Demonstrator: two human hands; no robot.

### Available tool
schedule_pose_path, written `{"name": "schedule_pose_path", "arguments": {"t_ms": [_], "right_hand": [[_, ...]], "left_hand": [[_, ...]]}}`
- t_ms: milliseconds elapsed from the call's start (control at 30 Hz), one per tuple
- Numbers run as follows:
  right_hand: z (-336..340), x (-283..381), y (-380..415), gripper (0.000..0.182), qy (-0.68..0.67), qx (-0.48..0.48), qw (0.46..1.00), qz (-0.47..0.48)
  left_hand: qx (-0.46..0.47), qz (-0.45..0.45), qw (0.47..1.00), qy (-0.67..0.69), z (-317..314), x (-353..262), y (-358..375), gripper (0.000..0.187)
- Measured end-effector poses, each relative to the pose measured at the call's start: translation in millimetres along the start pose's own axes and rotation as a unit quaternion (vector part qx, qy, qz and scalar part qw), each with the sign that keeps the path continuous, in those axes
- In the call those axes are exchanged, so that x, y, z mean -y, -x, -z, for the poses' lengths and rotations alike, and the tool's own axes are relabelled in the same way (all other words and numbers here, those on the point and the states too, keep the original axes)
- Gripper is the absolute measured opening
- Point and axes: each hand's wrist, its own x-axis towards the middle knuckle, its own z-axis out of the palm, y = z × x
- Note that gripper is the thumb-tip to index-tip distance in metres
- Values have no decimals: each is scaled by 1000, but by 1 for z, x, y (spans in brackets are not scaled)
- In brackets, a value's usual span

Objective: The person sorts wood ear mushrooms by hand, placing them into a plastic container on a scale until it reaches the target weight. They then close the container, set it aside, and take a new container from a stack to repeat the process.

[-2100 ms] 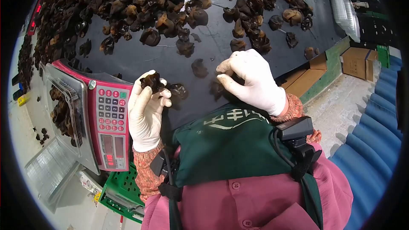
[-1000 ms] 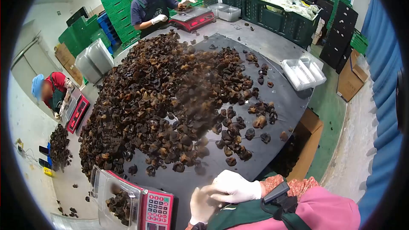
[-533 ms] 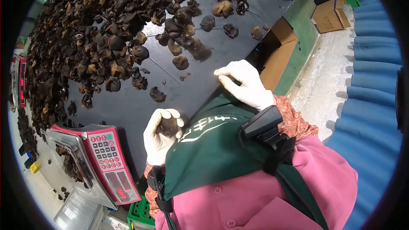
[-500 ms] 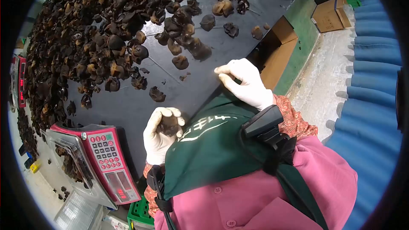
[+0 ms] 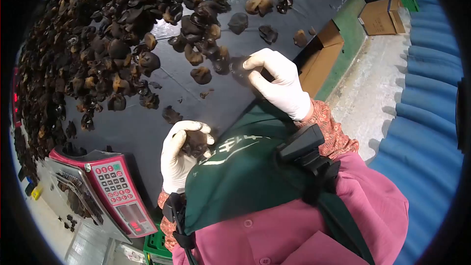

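Cupped near the apron, my left hand point(image 5: 177, 154) in a white glove has its fingers curled around a dark wood ear mushroom point(image 5: 195, 143). My right hand point(image 5: 278, 79), gloved too, reaches over the table with thumb and forefinger at the edge of another wood ear mushroom point(image 5: 239, 70), which is blurred by motion. Just left of that piece lie several more wood ears point(image 5: 201, 74) on the dark table point(image 5: 147, 132). A big heap of wood ears point(image 5: 103, 44) covers the table's left and far side.
A pink scale point(image 5: 117, 181) with a keypad stands at the lower left beside my left hand. An open cardboard box point(image 5: 321, 68) is against the table's right edge. Farther right are another carton point(image 5: 382, 17) and a blue corrugated sheet point(image 5: 422, 98). A green crate point(image 5: 158, 245) sits below the scale.
My right hand has moved forward and left over the table, and a blurred wood ear now shows at its fingertips. My left hand still holds its piece. The view has shifted slightly.
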Motion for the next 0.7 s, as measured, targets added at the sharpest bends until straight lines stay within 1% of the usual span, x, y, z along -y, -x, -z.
{"name": "schedule_pose_path", "arguments": {"t_ms": [33, 133, 167, 200, 233, 267, 333, 367, 400, 467, 500, 533, 600, 700], "right_hand": [[2, 3, 3, 17, -64, 4, 996, -63], [1, 13, 4, 15, -173, -20, 975, -137], [0, 16, 3, 17, -151, -23, 981, -118], [-1, 21, 5, 17, -167, 7, 980, -108], [-3, 28, 8, 18, -184, 37, 977, -97], [-4, 36, 11, 18, -199, 67, 974, -87], [-14, 49, 6, 16, -147, 123, 976, 105], [-18, 49, 8, 20, -112, 213, 966, 95], [-17, 46, 4, 20, -68, 142, 985, 68], [-15, 32, -14, 21, 19, -1, 1000, 14], [-11, 31, -21, 18, 47, 4, 996, -75], [-11, 22, -27, 19, 157, 25, 986, -54], [-21, 9, -28, 21, 238, 46, 970, -28], [-21, 13, -23, 20, 172, 42, 981, -78]], "left_hand": [[0, 1, 1000, -5, -2, 0, -2, 28], [-1, 5, 1000, -23, -7, -2, -6, 31], [-7, 9, 1000, -24, -10, -3, -7, 33], [-15, 10, 1000, -24, -12, -3, -8, 34], [-27, 9, 999, -39, -14, -2, -10, 42], [-26, 20, 999, -8, -19, -2, -11, 50], [-42, 49, 997, 48, -35, -6, -15, 56], [-110, 60, 989, 75, -42, -4, -12, 58], [-122, 81, 976, 160, -31, 1, -15, 51], [3, 78, 992, 101, -8, 4, -15, 43], [6, 62, 993, 102, -10, 4, -14, 38], [4, 55, 994, 96, -11, 4, -13, 38], [2, 41, 996, 85, -11, 5, -14, 38], [9, 20, 998, 52, -12, 6, -12, 40]]}}
